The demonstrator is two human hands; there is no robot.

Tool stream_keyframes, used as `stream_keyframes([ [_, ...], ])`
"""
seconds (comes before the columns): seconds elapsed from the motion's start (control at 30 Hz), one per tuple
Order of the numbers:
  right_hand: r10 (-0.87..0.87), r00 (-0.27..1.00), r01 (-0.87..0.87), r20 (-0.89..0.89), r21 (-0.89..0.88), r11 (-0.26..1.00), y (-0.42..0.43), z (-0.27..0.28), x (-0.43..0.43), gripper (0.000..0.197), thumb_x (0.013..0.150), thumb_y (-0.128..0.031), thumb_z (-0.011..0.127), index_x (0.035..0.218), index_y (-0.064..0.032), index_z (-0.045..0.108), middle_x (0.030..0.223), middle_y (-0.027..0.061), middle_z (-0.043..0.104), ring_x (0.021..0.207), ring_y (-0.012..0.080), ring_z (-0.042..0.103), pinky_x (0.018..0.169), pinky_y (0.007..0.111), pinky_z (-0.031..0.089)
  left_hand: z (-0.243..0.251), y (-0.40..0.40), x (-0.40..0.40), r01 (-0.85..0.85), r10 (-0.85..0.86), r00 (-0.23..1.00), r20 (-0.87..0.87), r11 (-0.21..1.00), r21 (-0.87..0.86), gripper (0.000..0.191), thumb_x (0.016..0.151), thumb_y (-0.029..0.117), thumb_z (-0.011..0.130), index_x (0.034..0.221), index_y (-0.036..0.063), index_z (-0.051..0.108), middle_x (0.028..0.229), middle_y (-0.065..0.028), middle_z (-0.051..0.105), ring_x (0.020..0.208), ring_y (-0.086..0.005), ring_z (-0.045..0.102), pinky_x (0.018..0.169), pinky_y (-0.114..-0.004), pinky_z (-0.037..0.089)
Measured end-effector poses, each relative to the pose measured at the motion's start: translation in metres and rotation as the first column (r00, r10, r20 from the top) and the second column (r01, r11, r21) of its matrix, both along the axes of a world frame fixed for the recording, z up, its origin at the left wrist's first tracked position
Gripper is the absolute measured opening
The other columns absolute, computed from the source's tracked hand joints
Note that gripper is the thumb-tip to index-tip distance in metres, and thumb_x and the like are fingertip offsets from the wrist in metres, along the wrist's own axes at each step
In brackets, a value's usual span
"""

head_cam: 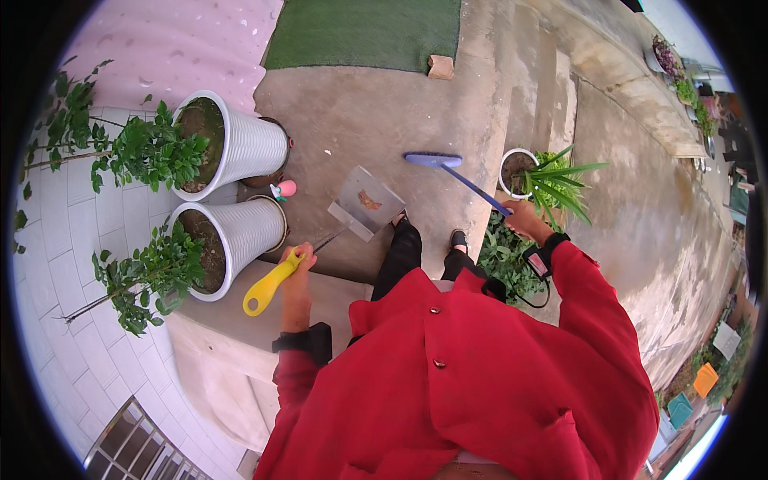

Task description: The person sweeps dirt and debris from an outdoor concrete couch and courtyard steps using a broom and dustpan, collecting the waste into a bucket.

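Observation:
My left hand [298, 264] is closed around the yellow handle [270, 290] of a metal dustpan [369, 203]. A small heap of brown debris, perhaps dry leaves [369, 201], lies in the pan, which is low over or on the concrete floor [372, 114] by my foot. My right hand [528, 221] grips the blue stick [475, 187] of a long-handled brush. Its blue head [433, 159] is on the floor, ahead and to the right of the pan and apart from it. The bristles are mostly hidden.
Two tall white planters [252, 150] with leafy shrubs stand at left beside a pink spray bottle [285, 189]. A potted spiky plant [552, 174] and low greenery [510, 258] line the right edge. Ahead are a green mat [366, 33] and a brick-like block [441, 67].

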State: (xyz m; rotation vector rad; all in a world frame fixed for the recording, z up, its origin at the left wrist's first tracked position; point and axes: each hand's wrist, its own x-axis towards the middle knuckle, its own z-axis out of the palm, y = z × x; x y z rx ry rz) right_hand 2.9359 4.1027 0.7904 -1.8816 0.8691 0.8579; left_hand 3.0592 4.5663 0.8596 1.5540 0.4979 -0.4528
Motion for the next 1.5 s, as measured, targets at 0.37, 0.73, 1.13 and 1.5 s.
stream_keyframes([
  [0.37, 0.286, 0.930, -0.266, 0.229, -0.114, 0.957, 0.091, -0.063, 0.265, 0.026, 0.068, -0.013, 0.051, 0.093, -0.0053, 0.056, 0.061, 0.0127, 0.056, 0.048, 0.0248, 0.055, 0.045, 0.035, 0.044, -0.024, 0.029, 0.020, 0.005, -0.013, 0.997, 0.071, 0.993, 0.116, 0.013, 0.077, 0.007, 0.059, 0.071, 0.0018, 0.049, 0.091, -0.0106, 0.056, 0.080, -0.0115, 0.050, 0.073, -0.025, 0.042],
  [0.73, 0.684, 0.656, -0.565, 0.320, -0.393, 0.726, 0.041, -0.119, 0.180, 0.048, 0.063, -0.005, 0.051, 0.111, -0.0061, 0.050, 0.091, 0.0215, 0.057, 0.087, 0.0349, 0.054, 0.077, 0.041, 0.043, -0.039, 0.035, 0.045, 0.086, -0.108, 0.989, 0.099, 0.976, 0.202, 0.009, 0.078, 0.007, 0.056, 0.073, 0.0015, 0.051, 0.083, -0.0082, 0.056, 0.080, -0.0139, 0.051, 0.072, -0.027, 0.041],
  [1.13, -0.210, 0.975, 0.192, -0.079, -0.188, 0.963, 0.027, 0.059, 0.031, 0.040, 0.066, -0.006, 0.053, 0.105, -0.0093, 0.054, 0.065, 0.0090, 0.058, 0.052, 0.0156, 0.055, 0.051, 0.028, 0.046, -0.038, -0.031, 0.135, 0.160, -0.158, 0.985, 0.065, 0.987, -0.029, 0.010, 0.078, 0.007, 0.058, 0.073, 0.0038, 0.051, 0.074, -0.0014, 0.049, 0.072, -0.0083, 0.047, 0.068, -0.023, 0.045],
  [1.5, -0.402, 0.868, 0.479, 0.290, -0.278, 0.833, -0.117, -0.049, 0.181, 0.038, 0.070, -0.022, 0.062, 0.101, -0.0008, 0.054, 0.069, 0.0137, 0.059, 0.053, 0.0193, 0.057, 0.050, 0.031, 0.046, -0.011, -0.150, 0.260, 0.647, -0.658, 0.747, 0.091, 0.752, 0.125, 0.016, 0.079, 0.014, 0.059, 0.072, 0.0009, 0.052, 0.084, -0.0057, 0.056, 0.076, -0.0108, 0.048, 0.070, -0.023, 0.039],
])
